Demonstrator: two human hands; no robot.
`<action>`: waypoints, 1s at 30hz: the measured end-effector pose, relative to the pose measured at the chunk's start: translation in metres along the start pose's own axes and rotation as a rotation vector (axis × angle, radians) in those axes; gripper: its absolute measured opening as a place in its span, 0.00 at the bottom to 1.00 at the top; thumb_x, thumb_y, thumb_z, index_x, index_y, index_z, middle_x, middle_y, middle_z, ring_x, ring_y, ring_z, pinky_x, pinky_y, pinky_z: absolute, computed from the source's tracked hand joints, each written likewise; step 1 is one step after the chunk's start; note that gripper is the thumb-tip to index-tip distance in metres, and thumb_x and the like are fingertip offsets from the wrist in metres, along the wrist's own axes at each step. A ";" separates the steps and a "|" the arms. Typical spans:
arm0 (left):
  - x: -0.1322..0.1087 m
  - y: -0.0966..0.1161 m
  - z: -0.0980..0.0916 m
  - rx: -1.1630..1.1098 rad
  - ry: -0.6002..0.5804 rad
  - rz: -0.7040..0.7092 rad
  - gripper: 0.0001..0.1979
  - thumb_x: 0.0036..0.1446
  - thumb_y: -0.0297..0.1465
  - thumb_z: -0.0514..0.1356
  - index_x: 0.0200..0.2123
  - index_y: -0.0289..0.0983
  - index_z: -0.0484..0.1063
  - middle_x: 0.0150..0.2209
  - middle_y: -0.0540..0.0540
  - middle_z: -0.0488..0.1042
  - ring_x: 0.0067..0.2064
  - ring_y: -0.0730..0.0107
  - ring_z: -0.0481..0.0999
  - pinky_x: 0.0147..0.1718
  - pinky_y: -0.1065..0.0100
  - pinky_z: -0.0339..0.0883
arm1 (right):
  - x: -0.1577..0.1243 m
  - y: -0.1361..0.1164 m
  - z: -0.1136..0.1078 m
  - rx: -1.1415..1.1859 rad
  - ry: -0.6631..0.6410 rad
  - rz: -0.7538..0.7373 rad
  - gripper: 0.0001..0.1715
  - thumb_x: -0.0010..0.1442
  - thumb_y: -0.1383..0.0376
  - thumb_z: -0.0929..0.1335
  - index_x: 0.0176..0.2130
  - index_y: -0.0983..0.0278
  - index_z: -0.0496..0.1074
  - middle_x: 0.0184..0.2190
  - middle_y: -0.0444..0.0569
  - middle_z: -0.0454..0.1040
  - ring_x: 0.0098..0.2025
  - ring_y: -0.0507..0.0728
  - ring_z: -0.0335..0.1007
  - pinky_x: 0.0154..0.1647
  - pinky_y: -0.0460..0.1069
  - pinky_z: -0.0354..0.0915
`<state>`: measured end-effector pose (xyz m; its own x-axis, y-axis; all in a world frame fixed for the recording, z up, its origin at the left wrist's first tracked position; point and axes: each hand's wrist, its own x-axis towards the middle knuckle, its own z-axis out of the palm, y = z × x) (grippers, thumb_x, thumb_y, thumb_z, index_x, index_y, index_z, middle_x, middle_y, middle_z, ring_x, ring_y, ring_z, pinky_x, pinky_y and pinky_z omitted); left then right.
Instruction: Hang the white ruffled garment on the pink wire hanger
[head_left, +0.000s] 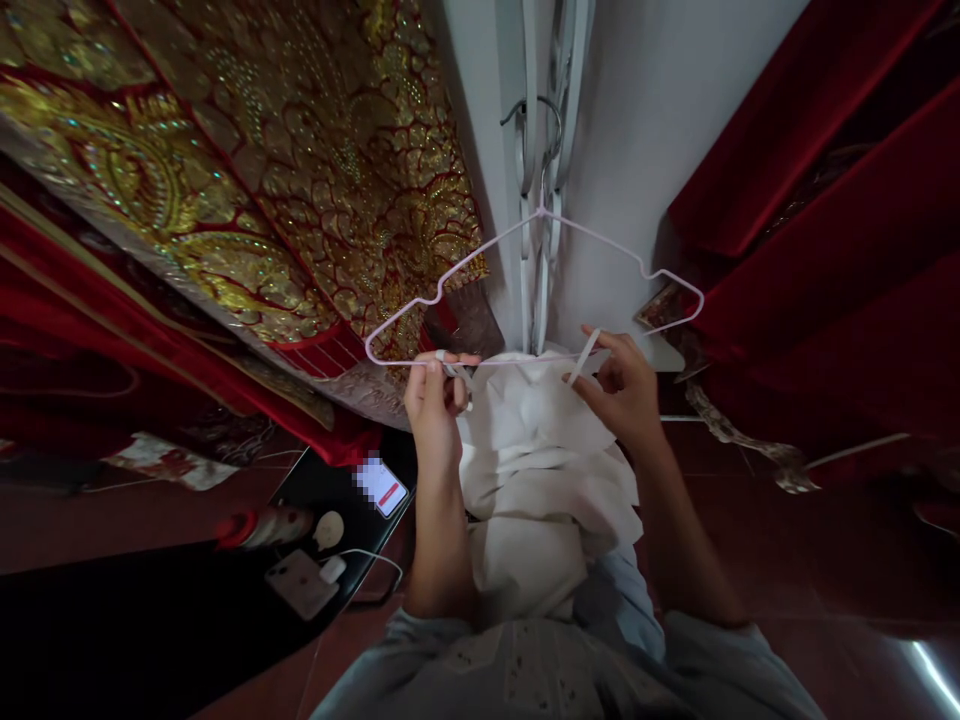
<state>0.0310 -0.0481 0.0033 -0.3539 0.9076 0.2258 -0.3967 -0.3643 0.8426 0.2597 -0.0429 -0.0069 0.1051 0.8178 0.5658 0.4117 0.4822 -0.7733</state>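
A pale pink clothes hanger (619, 246) hangs by its metal hook from white metal bars in front of me. My left hand (435, 390) is closed on the left part of its bottom bar, and a white strap also passes by these fingers. In my right hand (621, 385), at the bar's right part, a white strap (585, 357) is stretched between thumb and forefinger. Below the hanger, a bunched white garment (536, 480) spreads between my forearms and over my lap. How the straps join the garment is hidden by my fingers and the folds.
Gold and red beaded garments (337, 170) hang at the left, dark red velvet ones (832, 230) at the right. On a black bench (187, 620) at lower left are a lit phone (388, 492), another phone (300, 585), a white charger with cable, and a red-capped bottle (262, 527).
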 end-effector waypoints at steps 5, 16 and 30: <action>0.003 -0.007 -0.017 0.062 0.135 0.136 0.14 0.56 0.38 0.73 0.42 0.39 0.79 0.43 0.44 0.85 0.21 0.82 0.58 0.19 0.74 0.50 | -0.009 0.007 0.020 0.000 0.084 -0.080 0.19 0.59 0.60 0.77 0.50 0.57 0.77 0.30 0.37 0.67 0.23 0.47 0.51 0.26 0.47 0.58; 0.055 0.032 -0.049 0.335 0.106 0.462 0.19 0.47 0.35 0.78 0.44 0.39 0.84 0.47 0.43 0.84 0.51 0.58 0.82 0.55 0.57 0.76 | -0.005 0.016 -0.003 0.005 0.043 -0.037 0.31 0.57 0.56 0.79 0.56 0.56 0.73 0.31 0.37 0.67 0.22 0.48 0.52 0.23 0.48 0.53; 0.075 0.035 -0.020 0.190 0.084 0.425 0.06 0.58 0.19 0.70 0.35 0.35 0.80 0.37 0.48 0.80 0.39 0.72 0.77 0.39 0.70 0.71 | -0.025 0.018 0.031 0.153 0.104 0.005 0.30 0.59 0.60 0.77 0.58 0.55 0.69 0.37 0.39 0.68 0.24 0.46 0.55 0.24 0.47 0.55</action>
<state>-0.0264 0.0027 0.0394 -0.5214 0.6638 0.5361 -0.0427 -0.6478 0.7606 0.2362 -0.0449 -0.0435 0.2028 0.7871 0.5825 0.2695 0.5270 -0.8060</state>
